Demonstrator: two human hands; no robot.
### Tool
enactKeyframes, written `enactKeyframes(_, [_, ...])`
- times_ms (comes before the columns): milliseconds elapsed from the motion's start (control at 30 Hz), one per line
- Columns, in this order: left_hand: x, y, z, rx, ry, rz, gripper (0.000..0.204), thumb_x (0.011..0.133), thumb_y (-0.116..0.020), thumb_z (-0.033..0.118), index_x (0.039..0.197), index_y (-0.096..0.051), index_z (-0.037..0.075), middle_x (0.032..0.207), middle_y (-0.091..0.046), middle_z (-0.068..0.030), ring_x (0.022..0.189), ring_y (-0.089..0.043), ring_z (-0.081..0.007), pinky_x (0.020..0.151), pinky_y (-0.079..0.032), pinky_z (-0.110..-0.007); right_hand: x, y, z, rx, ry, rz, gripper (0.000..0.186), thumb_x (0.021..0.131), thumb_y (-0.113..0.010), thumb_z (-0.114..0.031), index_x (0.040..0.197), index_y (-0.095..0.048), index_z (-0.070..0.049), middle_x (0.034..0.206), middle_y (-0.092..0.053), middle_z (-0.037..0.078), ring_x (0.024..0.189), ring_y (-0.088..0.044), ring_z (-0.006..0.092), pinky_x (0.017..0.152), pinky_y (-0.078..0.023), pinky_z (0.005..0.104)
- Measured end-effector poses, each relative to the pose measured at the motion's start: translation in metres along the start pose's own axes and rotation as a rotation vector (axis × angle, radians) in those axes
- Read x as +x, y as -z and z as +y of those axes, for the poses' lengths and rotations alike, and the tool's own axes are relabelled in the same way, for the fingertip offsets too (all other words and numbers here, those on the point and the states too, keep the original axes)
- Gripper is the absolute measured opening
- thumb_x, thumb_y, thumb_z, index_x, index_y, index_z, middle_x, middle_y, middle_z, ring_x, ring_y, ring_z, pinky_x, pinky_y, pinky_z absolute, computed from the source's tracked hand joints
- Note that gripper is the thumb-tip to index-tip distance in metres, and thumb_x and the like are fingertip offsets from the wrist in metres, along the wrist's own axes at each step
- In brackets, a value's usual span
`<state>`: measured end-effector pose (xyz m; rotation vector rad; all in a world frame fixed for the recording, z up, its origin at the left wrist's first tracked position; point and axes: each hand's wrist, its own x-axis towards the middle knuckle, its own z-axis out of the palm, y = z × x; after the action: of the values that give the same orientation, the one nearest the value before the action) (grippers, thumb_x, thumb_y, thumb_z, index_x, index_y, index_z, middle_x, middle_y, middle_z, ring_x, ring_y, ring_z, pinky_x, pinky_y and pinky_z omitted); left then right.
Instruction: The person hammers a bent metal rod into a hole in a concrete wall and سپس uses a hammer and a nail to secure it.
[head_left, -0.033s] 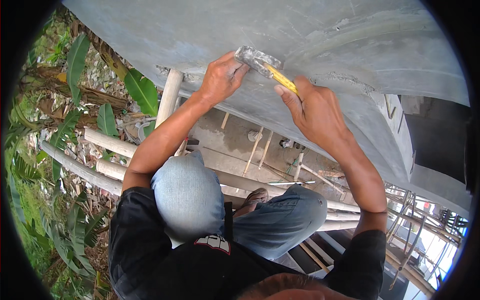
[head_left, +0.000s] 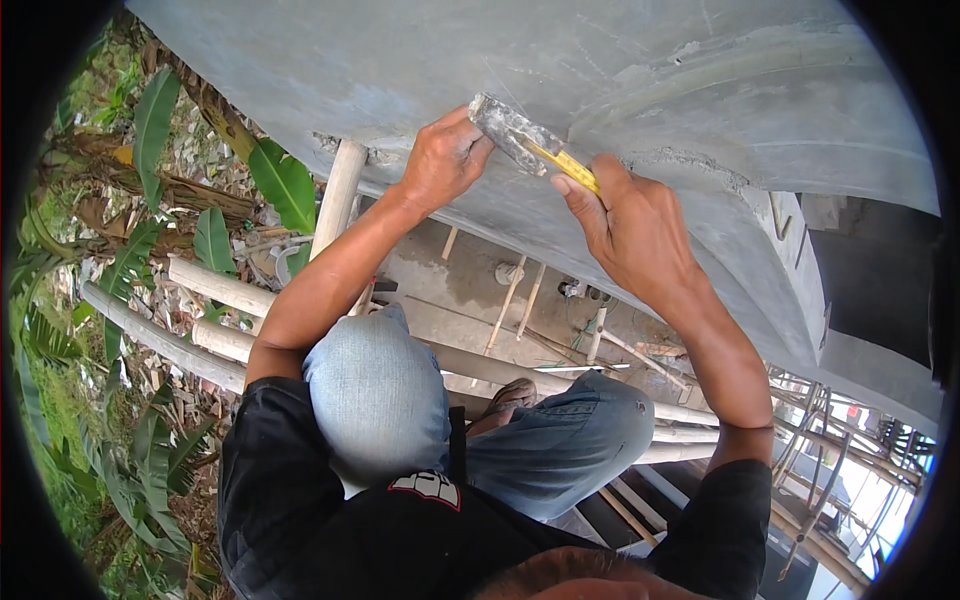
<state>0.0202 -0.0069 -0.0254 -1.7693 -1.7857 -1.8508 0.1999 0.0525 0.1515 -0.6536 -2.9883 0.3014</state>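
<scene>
My right hand (head_left: 640,225) is wrapped round the yellow handle of a hammer (head_left: 518,135), thumb along the grip. The hammer's blocky metal head is smeared with pale grey dust and tilts down to the right. At the head's left end is my left hand (head_left: 440,165), its fingers curled closed; whatever they hold, if anything, is hidden behind the head and the knuckles. Both hands are raised against a smooth grey cement wall (head_left: 400,70), which has scratches and a rough broken seam to the right of the hammer.
Pale round poles (head_left: 225,285) of a scaffold run beneath and beside my bent legs. Far below lies a concrete floor (head_left: 430,270) with sticks on it. Banana leaves (head_left: 283,185) and littered ground are at left. A dark opening (head_left: 870,270) breaks the structure at right.
The hammer's head has turned a little, with its right end slightly lower. My right hand has shifted very slightly; my left hand stays nearly in place.
</scene>
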Motion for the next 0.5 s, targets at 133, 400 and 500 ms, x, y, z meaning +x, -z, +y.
enactKeyframes(133, [-0.002,-0.003,-0.011,-0.047,0.025,-0.040,0.017,0.080,-0.066,-0.001,0.097,-0.066,0.002,0.091,-0.065,-0.0145,0.077,-0.065,-0.0315,0.067,-0.053,-0.036,-0.005,-0.001,0.001,0.085,0.163,0.204,0.033,0.093,-0.061,-0.028,0.079,-0.051,0.001,0.051,-0.053,0.017,0.045,-0.055,0.0378,0.044,-0.044,0.0429])
enactKeyframes(400, [-0.006,-0.007,-0.002,-0.042,0.070,-0.005,0.011,0.083,-0.067,0.001,0.094,-0.067,0.002,0.086,-0.064,-0.0134,0.074,-0.064,-0.0316,0.065,-0.052,-0.037,0.007,0.007,0.003,-0.096,-0.030,-0.139,0.032,0.092,-0.063,-0.028,0.081,-0.051,0.000,0.059,-0.058,0.021,0.050,-0.059,0.0383,0.045,-0.044,0.0443])
enactKeyframes(500, [0.004,-0.002,0.000,-0.041,0.043,0.032,0.011,0.083,-0.067,0.002,0.094,-0.067,0.002,0.087,-0.065,-0.0133,0.074,-0.064,-0.0317,0.065,-0.052,-0.036,0.005,0.009,0.001,-0.044,0.071,0.016,0.032,0.092,-0.063,-0.027,0.080,-0.051,0.001,0.058,-0.058,0.021,0.049,-0.058,0.0381,0.044,-0.044,0.0440])
